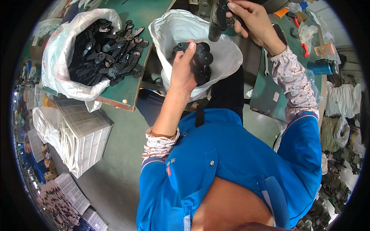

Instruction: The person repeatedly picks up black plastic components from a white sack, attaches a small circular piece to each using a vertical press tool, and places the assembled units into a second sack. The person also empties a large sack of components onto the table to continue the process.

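Note:
My left hand [182, 74] is closed around several black plastic parts [203, 54] with flat arms and round disc ends. It is over the mouth of a white plastic sack [163, 32] that sits between my knees. At the top, my right hand [252, 23] is closed, with thumb and fingers pinching a similar black part [239, 18]. That part is beside a dark upright cylinder [216, 30], which looks like part of a machine. Whether the two touch is hard to make out.
To the left, an open white sack [54, 63] heaped with black parts stands on a green table [135, 86]. On the right-hand green bench are a wrench [266, 63], a blue bottle [322, 67] and red-handled tools [305, 51]. A white plastic crate [90, 134] stands lower left.

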A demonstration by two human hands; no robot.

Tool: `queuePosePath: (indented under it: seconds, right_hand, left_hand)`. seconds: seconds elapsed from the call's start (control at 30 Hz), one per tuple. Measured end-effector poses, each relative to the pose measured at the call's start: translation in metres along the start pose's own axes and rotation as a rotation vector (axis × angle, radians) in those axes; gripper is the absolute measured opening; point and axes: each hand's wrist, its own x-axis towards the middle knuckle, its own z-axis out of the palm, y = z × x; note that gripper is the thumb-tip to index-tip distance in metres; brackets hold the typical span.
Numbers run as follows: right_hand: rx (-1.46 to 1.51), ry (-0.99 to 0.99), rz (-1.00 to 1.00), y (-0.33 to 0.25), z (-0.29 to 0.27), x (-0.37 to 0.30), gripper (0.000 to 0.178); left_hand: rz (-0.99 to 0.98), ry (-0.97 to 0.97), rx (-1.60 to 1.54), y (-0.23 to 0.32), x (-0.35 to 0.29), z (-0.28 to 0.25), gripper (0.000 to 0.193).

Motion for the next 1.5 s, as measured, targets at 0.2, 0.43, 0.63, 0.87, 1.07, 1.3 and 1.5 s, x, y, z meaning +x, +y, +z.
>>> queuePosePath:
  seconds: [0.2,0.43,0.63,0.87,1.07,1.3,1.5]
  right_hand:
    - [-0.180,-0.276,-0.352,0.106,-0.009,-0.060,0.039]
    - [-0.607,-0.106,-0.950,0.113,0.005,-0.071,0.036]
    - [0.056,-0.137,-0.457,0.109,-0.002,-0.072,0.023]
    - [-0.231,-0.226,-0.448,0.121,0.010,-0.069,0.034]
    - [-0.036,-0.129,-0.246,0.121,0.001,-0.064,0.037]
    - [-0.057,0.041,-0.374,0.060,-0.013,-0.037,0.036]
    - [0.031,-0.110,-0.093,-0.011,-0.010,0.002,0.027]
  left_hand:
    - [-0.090,0.005,-0.024,0.001,0.002,-0.008,0.030]
    - [-0.207,0.036,-0.142,-0.015,-0.003,0.000,0.030]
    - [-0.037,0.048,-0.022,-0.011,-0.005,0.002,0.037]
    - [0.001,-0.050,0.042,-0.022,-0.012,0.012,0.042]
    - [-0.029,-0.094,0.039,-0.024,-0.016,0.021,0.039]
    - [-0.094,0.015,-0.028,-0.022,-0.012,0.011,0.037]
    - [-0.081,-0.090,-0.077,-0.018,-0.012,0.009,0.044]
